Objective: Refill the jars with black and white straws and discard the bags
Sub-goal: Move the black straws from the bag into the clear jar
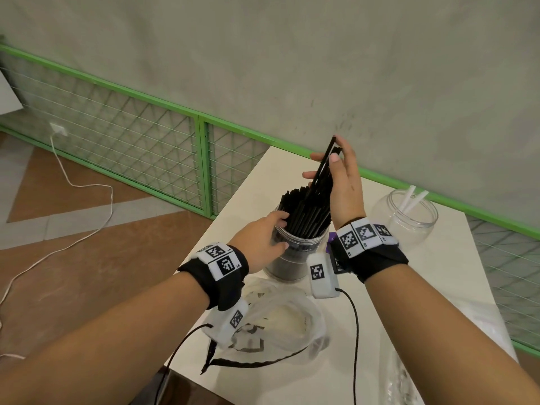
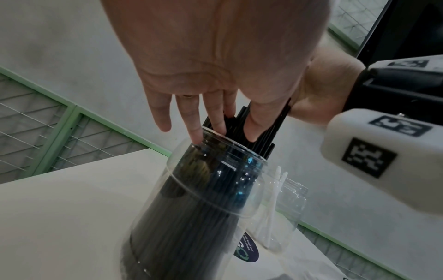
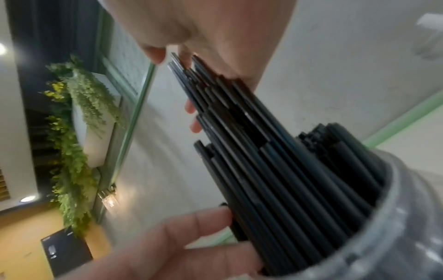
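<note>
A clear jar point(image 1: 287, 267) point(image 2: 182, 189) point(image 3: 395, 227) packed with black straws point(image 1: 306, 211) point(image 2: 191, 217) stands near the middle of the white table point(image 1: 438, 287). My left hand point(image 1: 282, 232) point(image 2: 223, 132) grips the jar at its mouth, its fingers against the straws. My right hand point(image 1: 324, 159) point(image 3: 191, 62) holds a bunch of black straws point(image 3: 239, 123) raised and tilted, their lower ends inside the jar. To the right stands a second clear jar point(image 1: 406, 229) point(image 2: 287, 199) with two white straws point(image 1: 413, 197). An empty plastic bag point(image 1: 280, 317) lies crumpled in front of the black-straw jar.
More clear plastic wrapping point(image 1: 400, 381) lies at the table's near right. A green mesh railing point(image 1: 201, 159) runs behind the table and along its right side. The table's left edge drops to a tiled floor with a white cable point(image 1: 87, 229). Black wrist cables point(image 1: 355, 331) cross the near tabletop.
</note>
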`<state>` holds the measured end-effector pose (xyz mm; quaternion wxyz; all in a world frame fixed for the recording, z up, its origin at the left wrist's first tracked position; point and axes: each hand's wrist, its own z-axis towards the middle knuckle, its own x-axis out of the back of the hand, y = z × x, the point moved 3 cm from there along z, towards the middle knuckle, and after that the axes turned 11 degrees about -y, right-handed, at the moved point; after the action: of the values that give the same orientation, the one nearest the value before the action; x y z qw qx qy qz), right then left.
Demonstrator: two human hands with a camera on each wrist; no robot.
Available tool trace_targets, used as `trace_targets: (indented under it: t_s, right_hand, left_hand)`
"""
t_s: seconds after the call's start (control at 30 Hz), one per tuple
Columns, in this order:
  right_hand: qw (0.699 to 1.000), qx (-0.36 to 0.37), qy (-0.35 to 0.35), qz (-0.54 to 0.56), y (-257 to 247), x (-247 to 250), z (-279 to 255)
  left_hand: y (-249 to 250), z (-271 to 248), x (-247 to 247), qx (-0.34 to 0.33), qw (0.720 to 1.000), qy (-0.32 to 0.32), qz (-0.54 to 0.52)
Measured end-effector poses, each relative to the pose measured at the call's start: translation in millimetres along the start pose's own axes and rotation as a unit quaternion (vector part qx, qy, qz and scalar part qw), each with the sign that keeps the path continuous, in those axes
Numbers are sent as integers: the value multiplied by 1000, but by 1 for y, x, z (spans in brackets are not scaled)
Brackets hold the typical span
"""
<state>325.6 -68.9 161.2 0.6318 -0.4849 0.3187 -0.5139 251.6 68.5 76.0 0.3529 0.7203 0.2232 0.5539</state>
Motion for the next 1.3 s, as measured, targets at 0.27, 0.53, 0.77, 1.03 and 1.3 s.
trace_targets:
  t_s: [0.27,0.53,0.77,1.03,1.3]
  right_hand:
    - [989,-20,-46,-136,16,13,1]
    - [991,5,-72,-116,-5,1,9]
    - [945,0,-84,-315,16,7,-2]
    - [957,-27,-120,-264,48,-6,-37]
    - [907,90,-140,-386,44,-15,-28]
  left_hand:
    - [-6,10,2,26,979,138,-151]
    - [-6,36,-5,32,996,69,-50]
    - [-6,40,0,73,994,76,-16]
    - [-7,41,2,78,994,71,1]
    - [-10,41,1,81,994,72,8]
